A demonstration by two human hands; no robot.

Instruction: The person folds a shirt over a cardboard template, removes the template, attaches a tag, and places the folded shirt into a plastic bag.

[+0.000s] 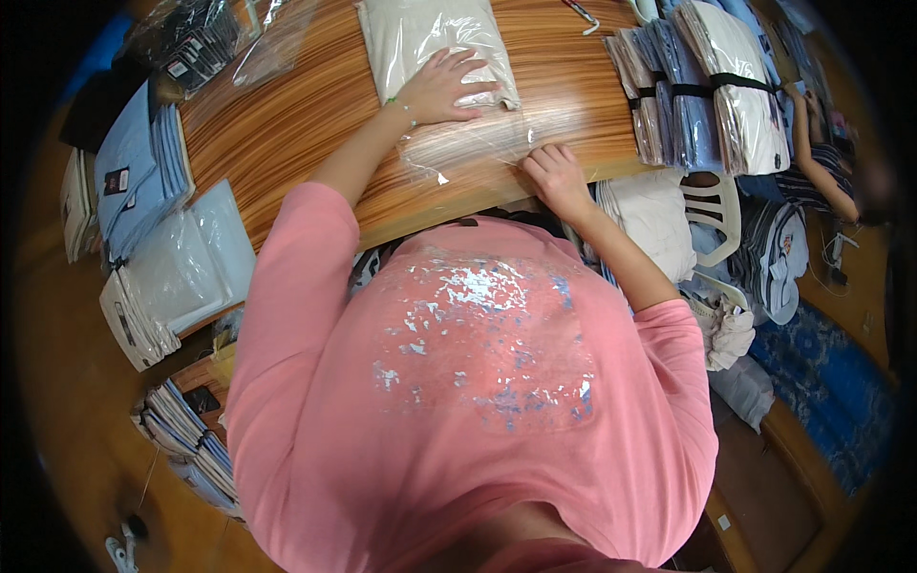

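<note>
A folded cream garment (pixel 420 33) lies in a clear plastic bag (pixel 478 143) on the wooden table (pixel 287 124). My left hand (pixel 444 88) rests flat on the garment's near end, fingers spread. My right hand (pixel 554 177) pinches the bag's loose open flap near the table's front edge. The empty part of the bag stretches between both hands.
A strapped bundle of bagged shirts (pixel 702 81) stands at the table's right. Blue bagged shirts (pixel 143 167) and white ones (pixel 177 277) pile at the left. A white plastic chair (pixel 712 205) with clothes is at right. Another person (pixel 826 162) sits far right.
</note>
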